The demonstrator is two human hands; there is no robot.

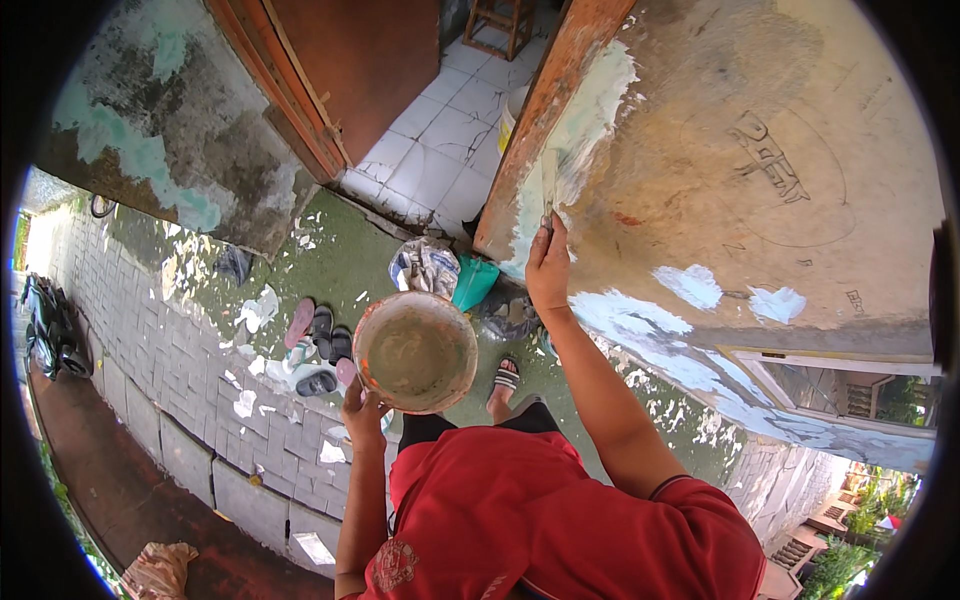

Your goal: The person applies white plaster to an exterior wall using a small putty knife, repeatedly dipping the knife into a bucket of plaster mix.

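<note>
My right hand [548,262] grips the handle of a putty knife [549,180], whose pale blade lies against the whitish filler patch [585,105] along the wooden door frame [520,150]. The filler spreads down the tan wall [700,160] beside that frame. Low in front of me, my left hand [362,410] holds a round, shallow bowl [415,350] by its rim; its inside is coated greyish-brown, and any putty in it is hard to make out.
An open doorway shows white floor tiles [440,130] and a stool [495,25]. Sacks [425,268], a green bag [472,282] and several sandals [322,330] lie on the flake-strewn green floor. A window [830,385] is low right; a parked motorbike [50,325] stands far left.
</note>
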